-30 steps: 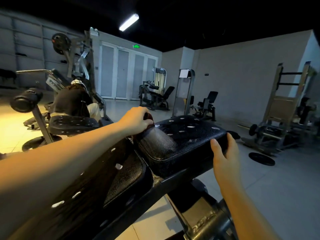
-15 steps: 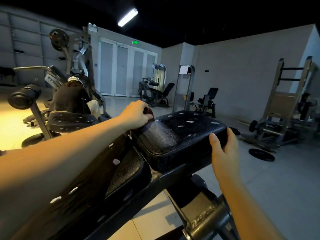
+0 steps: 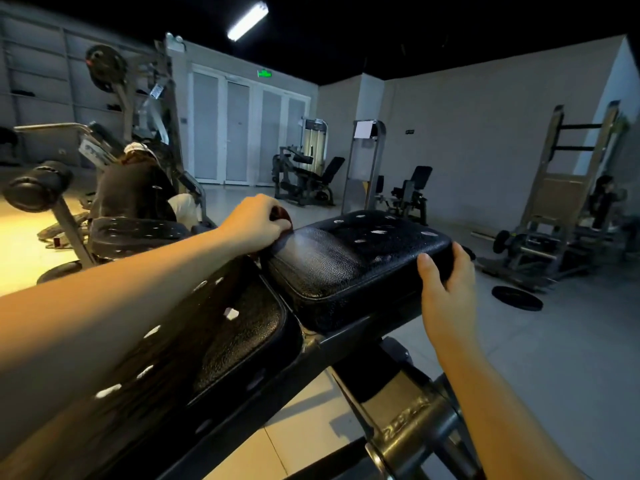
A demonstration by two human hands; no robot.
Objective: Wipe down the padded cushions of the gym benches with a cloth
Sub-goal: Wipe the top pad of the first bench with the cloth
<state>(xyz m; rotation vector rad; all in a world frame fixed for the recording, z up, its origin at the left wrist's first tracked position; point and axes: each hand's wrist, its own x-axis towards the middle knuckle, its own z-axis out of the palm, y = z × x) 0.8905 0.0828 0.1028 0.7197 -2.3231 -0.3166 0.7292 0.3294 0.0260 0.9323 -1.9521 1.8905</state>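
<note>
A black padded seat cushion (image 3: 356,261) tops the bench in front of me, with a longer black back pad (image 3: 221,337) below it to the left. My left hand (image 3: 256,225) grips a dark reddish cloth (image 3: 281,216) and presses it on the seat cushion's far left edge. Most of the cloth is hidden under the fingers. My right hand (image 3: 446,282) holds the cushion's right corner, thumb on top and fingers curled round the edge.
The bench's steel frame and roller (image 3: 415,434) run below my right arm. A person in black (image 3: 135,188) sits at a machine on the left. A weight plate (image 3: 517,297) lies on the floor to the right, near a rack (image 3: 561,202). More machines stand by the back doors.
My left hand with the cloth has stayed at the cushion's left edge, shifting only slightly. The right hand keeps its hold on the corner. The view has tilted a little.
</note>
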